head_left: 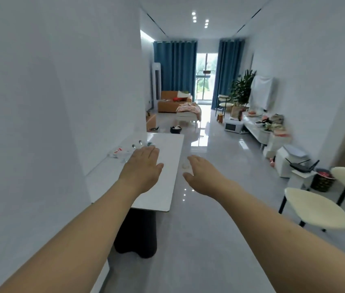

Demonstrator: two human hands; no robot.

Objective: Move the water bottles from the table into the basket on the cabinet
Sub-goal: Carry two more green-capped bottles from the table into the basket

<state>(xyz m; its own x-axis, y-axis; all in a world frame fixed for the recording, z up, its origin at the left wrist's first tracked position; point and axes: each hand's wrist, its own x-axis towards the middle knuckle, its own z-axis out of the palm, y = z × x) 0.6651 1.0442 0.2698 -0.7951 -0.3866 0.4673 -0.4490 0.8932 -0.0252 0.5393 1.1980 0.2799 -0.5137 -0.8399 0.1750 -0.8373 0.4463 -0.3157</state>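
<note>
Several clear water bottles [125, 152] lie on the white table [167, 187] against the left wall, some with red labels, blurred. My left hand [144, 166] is stretched out flat over the table, fingers together and palm down, just short of the bottles and holding nothing. Off the table's right edge, above the floor, my right hand [199, 174] reaches forward with its fingers slightly spread and empty. No basket or cabinet for the bottles is identifiable in view.
The table stands on a dark pedestal [137, 235]. Two cream chairs [315, 210] stand at the right, with a router on a small stand [300, 168] behind them. A low white cabinet [258, 127] with clutter lines the right wall. Glossy floor [209, 229] runs ahead.
</note>
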